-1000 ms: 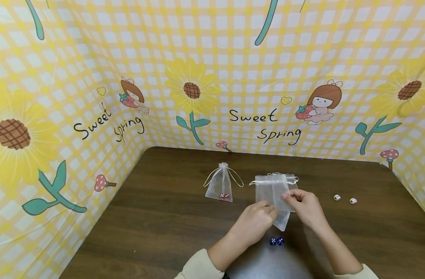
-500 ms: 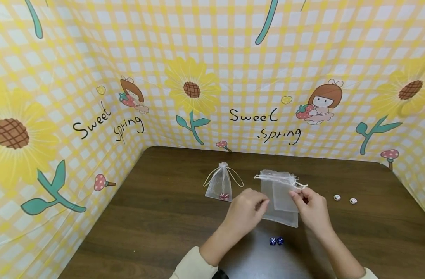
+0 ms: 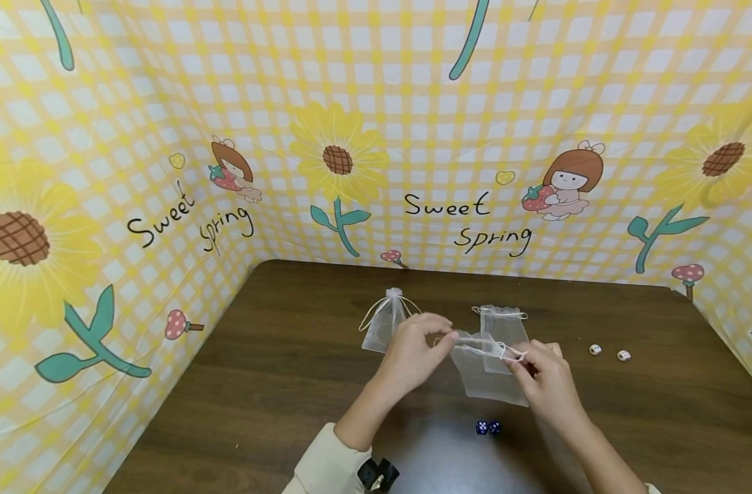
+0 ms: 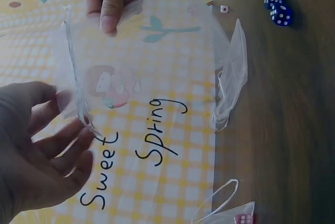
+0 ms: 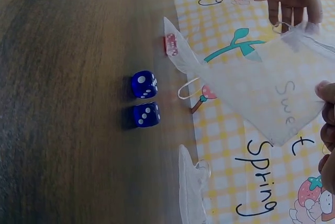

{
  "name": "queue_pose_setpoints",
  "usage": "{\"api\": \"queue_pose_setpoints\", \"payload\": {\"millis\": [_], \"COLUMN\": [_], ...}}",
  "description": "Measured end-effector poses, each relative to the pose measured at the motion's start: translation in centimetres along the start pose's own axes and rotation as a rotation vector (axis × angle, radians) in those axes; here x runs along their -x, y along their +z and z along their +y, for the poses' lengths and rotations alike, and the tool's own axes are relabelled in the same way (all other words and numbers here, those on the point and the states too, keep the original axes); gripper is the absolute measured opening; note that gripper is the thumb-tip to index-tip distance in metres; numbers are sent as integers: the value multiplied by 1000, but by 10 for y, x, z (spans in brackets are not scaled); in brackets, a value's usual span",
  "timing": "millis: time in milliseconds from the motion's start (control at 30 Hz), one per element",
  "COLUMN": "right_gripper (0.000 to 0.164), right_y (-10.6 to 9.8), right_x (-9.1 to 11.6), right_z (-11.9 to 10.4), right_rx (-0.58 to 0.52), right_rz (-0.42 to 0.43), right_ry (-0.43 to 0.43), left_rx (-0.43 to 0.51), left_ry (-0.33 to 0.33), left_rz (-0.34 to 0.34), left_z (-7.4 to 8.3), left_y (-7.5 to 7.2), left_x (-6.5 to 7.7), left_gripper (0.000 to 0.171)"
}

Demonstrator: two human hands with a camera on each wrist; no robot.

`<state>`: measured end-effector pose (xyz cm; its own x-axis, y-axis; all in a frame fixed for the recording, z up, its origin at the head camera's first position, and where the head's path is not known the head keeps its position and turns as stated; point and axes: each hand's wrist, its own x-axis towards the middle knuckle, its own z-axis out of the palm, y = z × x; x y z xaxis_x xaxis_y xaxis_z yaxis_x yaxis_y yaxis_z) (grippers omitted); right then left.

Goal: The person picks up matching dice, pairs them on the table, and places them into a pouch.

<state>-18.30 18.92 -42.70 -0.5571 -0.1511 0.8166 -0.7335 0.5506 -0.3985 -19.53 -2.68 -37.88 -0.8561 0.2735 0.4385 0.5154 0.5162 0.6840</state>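
A sheer white organza drawstring bag point(image 3: 484, 374) is stretched between both hands, lifted off the table. My left hand point(image 3: 416, 350) pinches its top corner near the drawstring; in the left wrist view, the thumb and fingers of the left hand point(image 4: 47, 145) lie on either side of that corner. At the bag's right side, my right hand point(image 3: 549, 381) grips the edge with thumb and fingers. Two blue dice point(image 3: 488, 427) lie on the table below the bag. The bag looks flat, with nothing seen inside it.
Another flat organza bag point(image 3: 506, 319) lies just behind. To the left stands a tied organza bag point(image 3: 381, 329), with red dice point(image 5: 171, 45) inside. Two white dice point(image 3: 609, 353) sit to the right on the brown table point(image 3: 259, 384). A yellow checked cloth point(image 3: 376, 82) walls the back and sides.
One bag has been drawn toward the person and apart from the other, which stays behind. The left hand let go, moved up and now pinches the bag's top corner.
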Motion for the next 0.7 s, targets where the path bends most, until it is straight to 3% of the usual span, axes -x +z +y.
{"api": "queue_pose_setpoints", "payload": {"millis": [200,333,533,700], "right_gripper": [15,10,23,21], "right_y": [2,2,2,-2], "right_x": [2,4,6,16], "right_z": [3,2,0,2], "right_rx": [-6,9,62,63], "right_rz": [-4,-32,-158,-344], "right_ry": [-22,62,248,394], "left_rx": [26,16,-118,-228], "left_ry": [-95,-83,-17,53], "left_rz": [-173,-204,-130,-16], "left_z": [-4,-3,1,2], "left_y": [-2,-3,-5,-8], "left_x": [2,2,0,0], "left_gripper": [14,10,6,6]}}
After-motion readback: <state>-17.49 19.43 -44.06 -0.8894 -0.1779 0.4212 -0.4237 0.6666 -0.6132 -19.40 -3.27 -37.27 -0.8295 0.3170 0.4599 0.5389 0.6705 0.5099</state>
